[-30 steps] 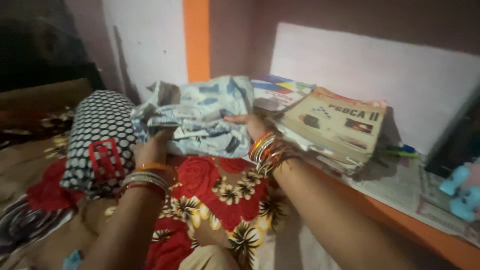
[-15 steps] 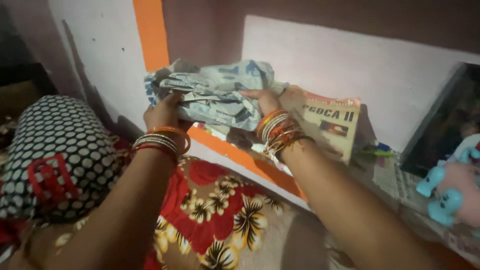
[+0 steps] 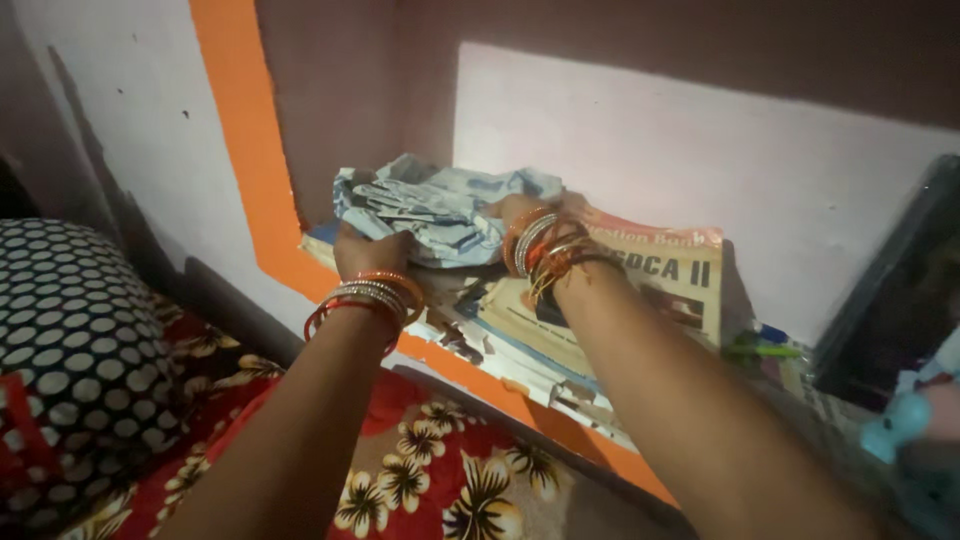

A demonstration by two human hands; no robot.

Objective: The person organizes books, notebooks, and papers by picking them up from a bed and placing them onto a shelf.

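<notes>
While both hands grip it, the bundle hangs low over the alcove shelf, so the lines below read outward from it.

Cloth bundle: a crumpled pale blue patterned cloth, sitting at the left end of the shelf on top of the papers, close to the back wall.
Left hand: clamped on the bundle's near left edge, fingers curled into the folds (fingertips hidden in the cloth).
Right hand: on the bundle's right side, mostly covered by bangles and cloth; I cannot tell how its fingers lie.
Doing it well: keep the 2 hands level and press the loose folds inward so nothing trails over the shelf lip.
Book stack: just beside the bundle on the right, overhanging the orange ledge; best not nudged.
Polka-dot pillow: well apart, lower left.
</notes>
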